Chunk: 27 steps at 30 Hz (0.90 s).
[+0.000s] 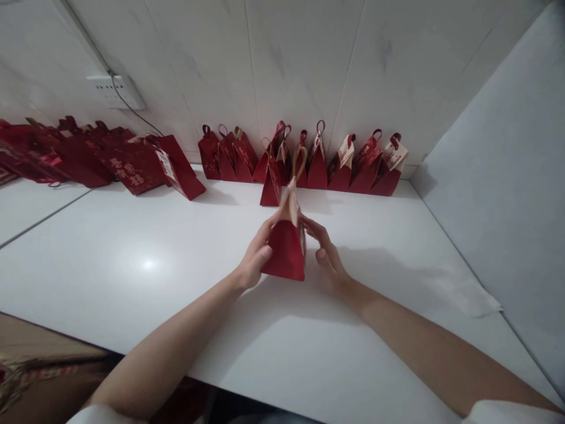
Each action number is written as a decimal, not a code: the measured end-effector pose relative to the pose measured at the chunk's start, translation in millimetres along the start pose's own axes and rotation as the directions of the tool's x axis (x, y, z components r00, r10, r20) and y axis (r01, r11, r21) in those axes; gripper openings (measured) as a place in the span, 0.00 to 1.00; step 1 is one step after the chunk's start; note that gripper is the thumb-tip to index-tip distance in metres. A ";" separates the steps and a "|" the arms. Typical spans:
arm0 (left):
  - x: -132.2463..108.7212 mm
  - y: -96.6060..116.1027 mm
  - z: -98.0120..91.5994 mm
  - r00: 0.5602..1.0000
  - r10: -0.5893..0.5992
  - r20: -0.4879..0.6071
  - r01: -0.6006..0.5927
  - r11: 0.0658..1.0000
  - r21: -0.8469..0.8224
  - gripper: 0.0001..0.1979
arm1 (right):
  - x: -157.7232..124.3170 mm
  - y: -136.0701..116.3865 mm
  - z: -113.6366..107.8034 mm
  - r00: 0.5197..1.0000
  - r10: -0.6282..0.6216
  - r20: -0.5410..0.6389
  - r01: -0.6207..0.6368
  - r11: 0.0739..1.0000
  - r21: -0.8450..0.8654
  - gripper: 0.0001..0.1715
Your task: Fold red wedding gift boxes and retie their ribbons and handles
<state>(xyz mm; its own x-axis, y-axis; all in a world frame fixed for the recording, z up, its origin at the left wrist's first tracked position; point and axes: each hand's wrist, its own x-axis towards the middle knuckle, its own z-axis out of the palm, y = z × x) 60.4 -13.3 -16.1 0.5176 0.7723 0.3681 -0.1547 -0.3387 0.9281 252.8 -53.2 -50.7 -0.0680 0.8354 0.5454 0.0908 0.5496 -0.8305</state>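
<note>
A small red gift bag [286, 250] with a pale top flap and a tan loop handle stands on the white table [132, 265] in the middle. My left hand [256, 256] grips its left side, thumb on the front face and fingers reaching up toward the flap. My right hand [326, 253] presses against its right side with fingers curled round the bag. Both hands hold the same bag upright.
A row of several finished red bags [309, 162] stands along the tiled wall, one [270, 182] set slightly forward. A heap of flat red bags [123, 162] lies at the back left under a wall socket [115, 91]. A grey panel [507, 194] bounds the right side.
</note>
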 end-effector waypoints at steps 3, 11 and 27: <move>4.1 -6.5 -1.6 0.939 -0.345 0.003 0.327 0.887 -0.325 0.33 | 4.1 4.0 0.7 0.976 0.207 -0.063 -0.207 0.978 0.010 0.37; 12.4 -30.2 -8.8 0.877 -0.412 -0.249 0.312 0.881 -0.356 0.31 | 8.3 16.9 3.0 0.951 0.258 -0.172 -0.266 0.964 -0.025 0.41; 14.3 -20.2 -3.1 0.817 -0.498 -0.291 0.311 0.806 -0.504 0.28 | 4.3 11.7 0.2 1.000 -0.012 0.026 0.016 0.981 -0.192 0.32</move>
<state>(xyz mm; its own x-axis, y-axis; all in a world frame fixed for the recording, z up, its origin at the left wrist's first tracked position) 68.3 6.3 -29.4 0.2554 0.9559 -0.1449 -0.3876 0.2386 0.8904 253.3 -43.2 -58.1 -0.0945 0.8285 0.5520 0.2790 0.5543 -0.7841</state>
